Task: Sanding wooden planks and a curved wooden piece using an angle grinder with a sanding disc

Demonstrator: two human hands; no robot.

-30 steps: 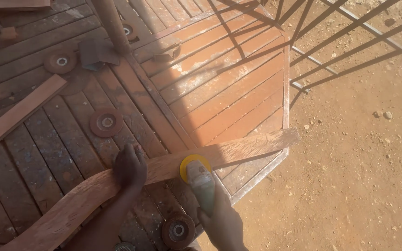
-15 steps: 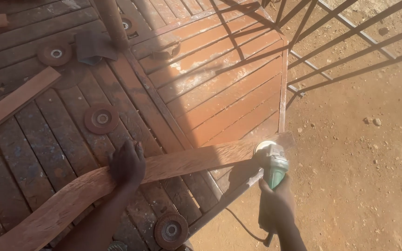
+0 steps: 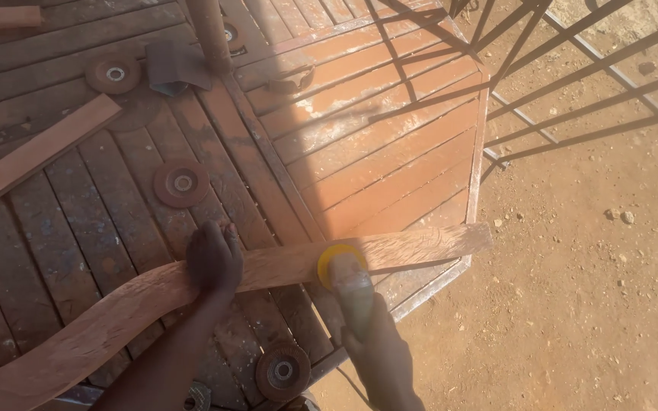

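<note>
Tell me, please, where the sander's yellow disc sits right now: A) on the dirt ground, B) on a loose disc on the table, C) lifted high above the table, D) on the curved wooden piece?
D: the yellow disc lies against the curved wooden piece, which the left hand presses onto the table.

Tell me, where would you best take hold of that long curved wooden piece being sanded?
Judging by its pose, press down from above on the curved wooden piece at its flat middle, as the left hand does, away from the yellow sanding disc.
</note>
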